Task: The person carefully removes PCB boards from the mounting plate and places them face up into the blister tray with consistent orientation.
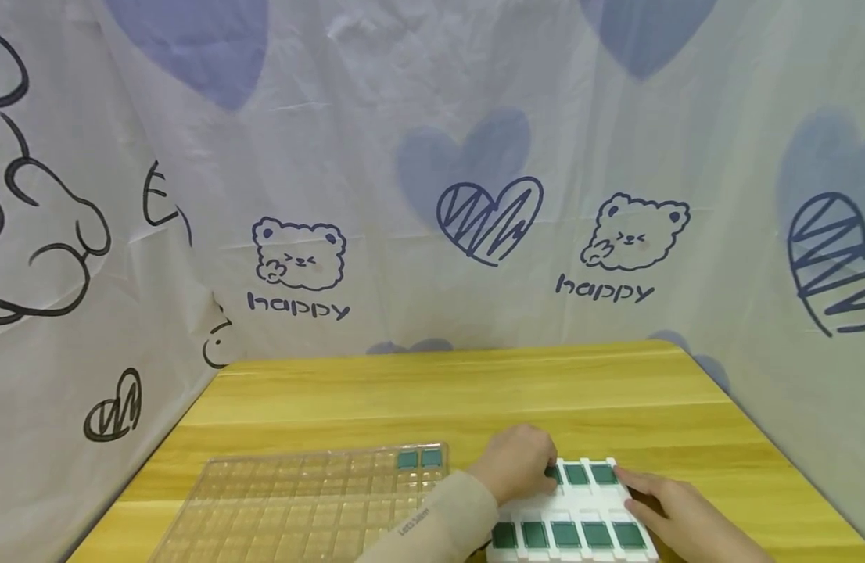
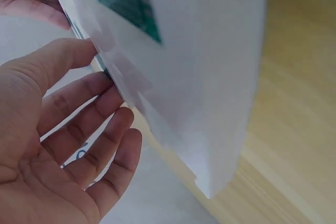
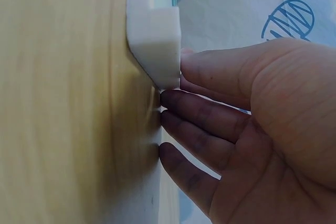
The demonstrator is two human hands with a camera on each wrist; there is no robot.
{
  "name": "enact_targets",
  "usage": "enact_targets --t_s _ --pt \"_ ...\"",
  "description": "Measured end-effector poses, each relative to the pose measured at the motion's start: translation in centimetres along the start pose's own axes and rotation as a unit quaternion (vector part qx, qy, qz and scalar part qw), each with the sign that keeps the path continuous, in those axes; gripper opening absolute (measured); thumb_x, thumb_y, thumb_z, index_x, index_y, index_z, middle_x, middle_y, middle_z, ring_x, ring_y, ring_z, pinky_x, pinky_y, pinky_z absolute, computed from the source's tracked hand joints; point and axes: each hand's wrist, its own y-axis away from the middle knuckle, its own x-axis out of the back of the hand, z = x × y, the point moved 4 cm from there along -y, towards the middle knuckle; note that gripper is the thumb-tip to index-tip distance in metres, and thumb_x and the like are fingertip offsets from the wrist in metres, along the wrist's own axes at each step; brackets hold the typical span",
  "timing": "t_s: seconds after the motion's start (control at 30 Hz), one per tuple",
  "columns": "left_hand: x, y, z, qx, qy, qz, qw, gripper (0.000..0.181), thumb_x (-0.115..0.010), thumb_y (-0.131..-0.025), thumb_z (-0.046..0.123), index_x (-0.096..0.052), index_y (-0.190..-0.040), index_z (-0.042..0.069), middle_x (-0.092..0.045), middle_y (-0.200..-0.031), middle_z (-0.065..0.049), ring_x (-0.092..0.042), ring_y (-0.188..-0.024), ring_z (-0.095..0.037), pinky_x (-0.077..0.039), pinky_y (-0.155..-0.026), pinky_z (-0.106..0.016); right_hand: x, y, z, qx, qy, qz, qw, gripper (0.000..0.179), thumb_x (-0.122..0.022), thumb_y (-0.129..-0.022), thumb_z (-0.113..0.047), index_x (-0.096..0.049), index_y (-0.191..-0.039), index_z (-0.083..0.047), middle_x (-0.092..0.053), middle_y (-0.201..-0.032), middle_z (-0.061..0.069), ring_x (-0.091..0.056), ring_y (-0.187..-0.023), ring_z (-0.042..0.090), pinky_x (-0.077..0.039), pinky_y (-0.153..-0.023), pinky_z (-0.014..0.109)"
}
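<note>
A white tray (image 1: 594, 502) holds two rows of dark green square tiles (image 1: 565, 535). My left hand (image 1: 518, 463) reaches over its far left part, fingers bent down at the back row. In the left wrist view the thumb and forefinger (image 2: 86, 80) pinch the thin dark edge of a green tile at the tray's side, mostly hidden by the fingers. My right hand (image 1: 675, 508) rests along the tray's right edge, fingertips touching its side near the back corner. In the right wrist view its fingers (image 3: 202, 111) are extended, with the thumb against the white corner.
A clear gridded tray (image 1: 292, 500) lies left of the white one, two green tiles (image 1: 419, 459) in its far right corner cells. The left sleeve (image 1: 439, 516) crosses its right side. Both trays are on a yellow wood-grain table (image 1: 475, 391), with printed white cloth (image 1: 404, 297) hanging behind.
</note>
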Motion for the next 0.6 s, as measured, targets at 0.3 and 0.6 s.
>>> enact_targets --t_s 0.3,0.6 --pt "0.27 0.07 0.41 -0.024 -0.023 0.02 0.9992 0.009 -0.088 -0.09 0.025 -0.083 -0.084 0.021 -0.08 -0.11 0.014 -0.056 -0.073 0.004 -0.044 -0.061 -0.013 0.25 0.3 -0.36 0.016 0.018 0.004 0.9997 0.06 -0.069 -0.105 -0.029 -0.054 -0.153 0.003 -0.063 -0.149 0.025 -0.064 -0.134 0.039 -0.054 -0.106 0.059" --pt "0.0 -0.06 0.21 -0.03 -0.055 0.025 0.9977 0.007 -0.087 -0.091 0.029 -0.085 -0.089 0.024 -0.08 -0.107 0.016 -0.062 -0.09 -0.001 -0.048 -0.074 -0.016 0.28 0.32 -0.44 0.033 0.027 0.018 0.9989 0.058 -0.069 -0.105 -0.027 -0.055 -0.153 0.003 -0.064 -0.149 0.025 -0.065 -0.133 0.039 -0.055 -0.105 0.058"
